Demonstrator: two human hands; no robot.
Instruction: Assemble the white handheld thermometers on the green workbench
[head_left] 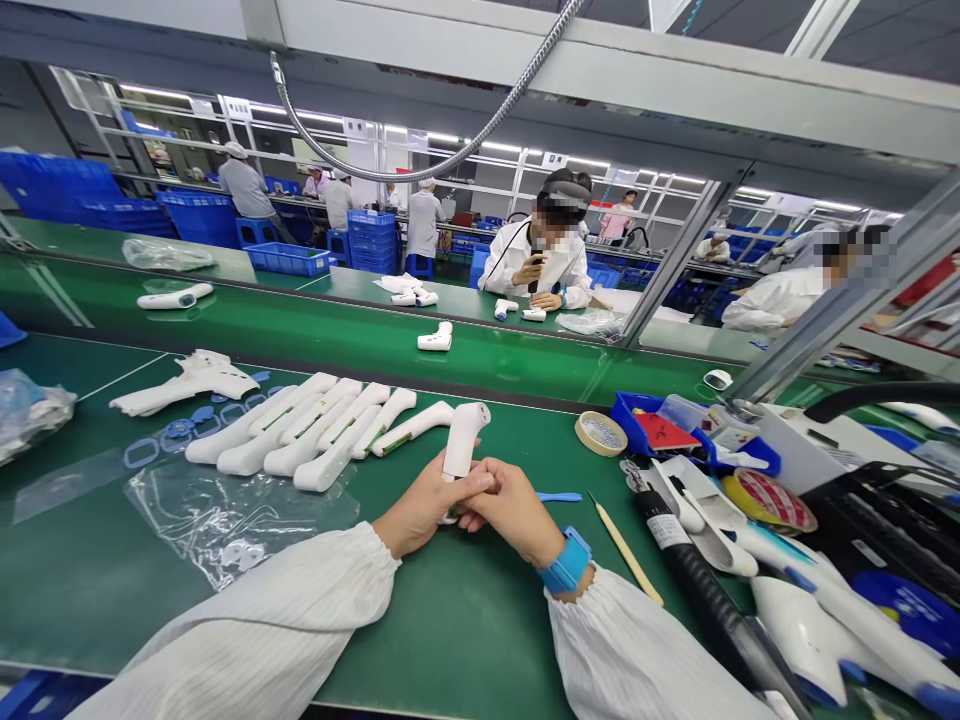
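Over the green mat, my left hand (426, 508) is closed around the lower part of a white angled plastic housing (463, 440). Its rounded head with small openings points up and to the right. My right hand (514, 505), with a blue wristband, is closed too, its fingers curled against the housing's lower end beside my left thumb. That lower end is mostly hidden by my fingers. Left of my hands lies a row of several similar white housings (279, 425), some showing green strips inside. A blue stick-like tool (561, 497) and a pale pointed stick (626, 550) lie right of my right hand.
Clear plastic bags (232, 515) and blue rings (142, 453) lie at left. A tape roll (600, 433), a blue parts bin (652, 422), a black-handled tool (697, 580) and white-blue devices (825, 610) crowd the right. Beyond the green conveyor (337, 310) sits a co-worker (544, 250).
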